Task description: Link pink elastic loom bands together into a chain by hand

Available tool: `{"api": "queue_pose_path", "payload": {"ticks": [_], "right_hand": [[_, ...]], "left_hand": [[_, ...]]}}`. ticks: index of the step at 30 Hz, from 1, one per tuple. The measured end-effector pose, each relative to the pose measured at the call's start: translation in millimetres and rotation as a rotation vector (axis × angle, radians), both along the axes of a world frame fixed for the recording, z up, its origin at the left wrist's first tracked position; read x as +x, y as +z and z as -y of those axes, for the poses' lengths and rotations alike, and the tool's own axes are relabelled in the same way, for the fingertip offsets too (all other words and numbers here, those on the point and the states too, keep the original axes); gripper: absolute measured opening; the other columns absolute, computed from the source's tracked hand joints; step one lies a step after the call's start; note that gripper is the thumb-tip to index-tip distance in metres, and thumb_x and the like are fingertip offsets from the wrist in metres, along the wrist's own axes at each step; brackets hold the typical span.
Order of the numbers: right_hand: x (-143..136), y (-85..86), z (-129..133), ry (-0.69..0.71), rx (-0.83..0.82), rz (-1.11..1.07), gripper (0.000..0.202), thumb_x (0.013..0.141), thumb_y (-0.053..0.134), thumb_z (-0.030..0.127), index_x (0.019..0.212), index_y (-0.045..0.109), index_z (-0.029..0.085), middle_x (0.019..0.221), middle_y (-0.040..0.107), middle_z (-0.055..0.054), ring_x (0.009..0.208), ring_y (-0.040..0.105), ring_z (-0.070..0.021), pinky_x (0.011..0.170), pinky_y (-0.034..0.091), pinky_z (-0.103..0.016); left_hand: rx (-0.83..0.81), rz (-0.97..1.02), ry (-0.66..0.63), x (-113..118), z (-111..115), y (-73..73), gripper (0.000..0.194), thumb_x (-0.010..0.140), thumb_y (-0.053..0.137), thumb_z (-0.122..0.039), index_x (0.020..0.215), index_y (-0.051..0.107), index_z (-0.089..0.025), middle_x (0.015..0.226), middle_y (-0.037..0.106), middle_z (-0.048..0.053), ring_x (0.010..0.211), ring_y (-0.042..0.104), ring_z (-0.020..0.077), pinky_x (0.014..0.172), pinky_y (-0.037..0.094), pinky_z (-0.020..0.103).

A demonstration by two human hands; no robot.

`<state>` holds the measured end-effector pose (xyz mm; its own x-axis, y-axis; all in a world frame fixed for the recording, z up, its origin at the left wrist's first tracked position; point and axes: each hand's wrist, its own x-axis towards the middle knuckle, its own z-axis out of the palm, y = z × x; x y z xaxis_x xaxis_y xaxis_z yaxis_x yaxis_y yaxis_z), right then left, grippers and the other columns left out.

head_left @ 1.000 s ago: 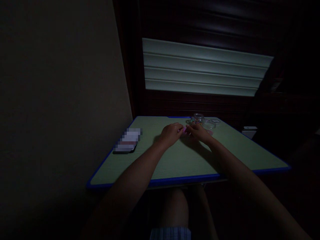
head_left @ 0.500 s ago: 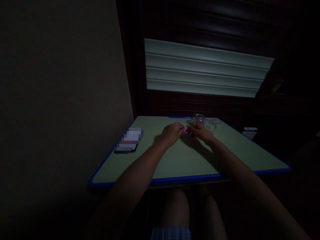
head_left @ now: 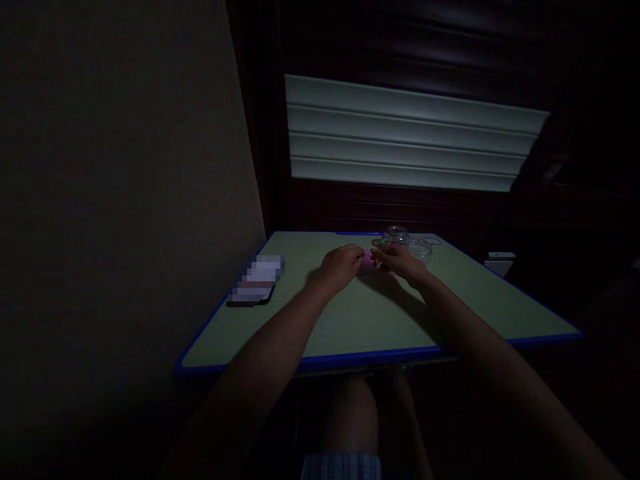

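Observation:
A small pink thing [head_left: 369,261], its kind too dim to make out, lies between my hands above the far half of the table. My left hand [head_left: 342,264] is closed, its fingertips pinching the pink thing's left side. From the other side my right hand [head_left: 403,262] reaches in with bent fingers, thumb and fingertips closed at the pink thing. Just behind the right hand stands a clear jar [head_left: 397,233] holding small multicoloured pieces. A second clear container [head_left: 421,251] sits right of that hand, partly hidden by it.
The light green table [head_left: 350,320] has a blue edge. A pixelated flat object, perhaps a phone [head_left: 257,280], lies at its left edge. A clear round lid [head_left: 431,242] is at the back right. Beyond the right edge is a white object [head_left: 500,262]; a wall [head_left: 125,167] rises on the left.
The right fingers have shifted slightly around the pink thing, and more of it shows between the hands. My left hand stays nearly still. One leg under the table has moved.

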<state>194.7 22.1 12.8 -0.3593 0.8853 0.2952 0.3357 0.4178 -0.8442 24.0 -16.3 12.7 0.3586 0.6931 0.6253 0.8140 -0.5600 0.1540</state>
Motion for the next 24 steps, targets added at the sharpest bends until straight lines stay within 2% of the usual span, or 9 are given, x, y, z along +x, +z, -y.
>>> {"api": "queue_pose_path", "payload": {"ticks": [4,9,18,24], "right_hand": [[-1.3,0.5,0.8,-0.012,0.001,0.010,0.036,0.068,0.057,0.047,0.062,0.056,0.012,0.054,0.054,-0.002,0.047,0.045,-0.0075,0.045,0.036,-0.020],[-1.9,0.4,-0.1,0.010,-0.002,-0.006,0.032,0.068,0.057,0.043,0.066,0.058,0.011,0.060,0.055,-0.003,0.050,0.047,-0.0076,0.048,0.037,-0.020],[-2.1,1.4,-0.1,-0.004,0.014,-0.048,0.036,0.062,0.061,0.049,0.065,0.057,0.012,0.058,0.055,-0.002,0.050,0.048,-0.0078,0.049,0.039,-0.021],[-0.7,-0.5,-3.3,0.001,0.091,-0.030,0.036,0.065,0.058,0.049,0.064,0.057,0.013,0.059,0.056,-0.002,0.052,0.049,-0.0089,0.050,0.040,-0.022]], "left_hand": [[-0.002,0.002,0.007,-1.1,-1.1,-0.1,0.021,0.082,0.041,-0.022,0.089,0.061,-0.019,0.089,0.061,0.004,0.079,0.055,0.0142,0.068,0.039,0.024],[-0.003,-0.001,0.017,-1.4,-2.3,-0.5,0.021,0.081,0.041,-0.021,0.088,0.061,-0.018,0.089,0.061,0.004,0.080,0.055,0.0146,0.068,0.039,0.024],[0.002,0.038,0.006,0.5,-0.2,1.0,0.021,0.081,0.041,-0.021,0.086,0.062,-0.018,0.087,0.062,0.004,0.079,0.055,0.0141,0.070,0.040,0.024],[-0.024,0.145,-0.005,0.5,-2.5,0.8,0.020,0.079,0.044,-0.023,0.085,0.062,-0.018,0.085,0.063,0.004,0.076,0.055,0.0133,0.068,0.041,0.023]]}}
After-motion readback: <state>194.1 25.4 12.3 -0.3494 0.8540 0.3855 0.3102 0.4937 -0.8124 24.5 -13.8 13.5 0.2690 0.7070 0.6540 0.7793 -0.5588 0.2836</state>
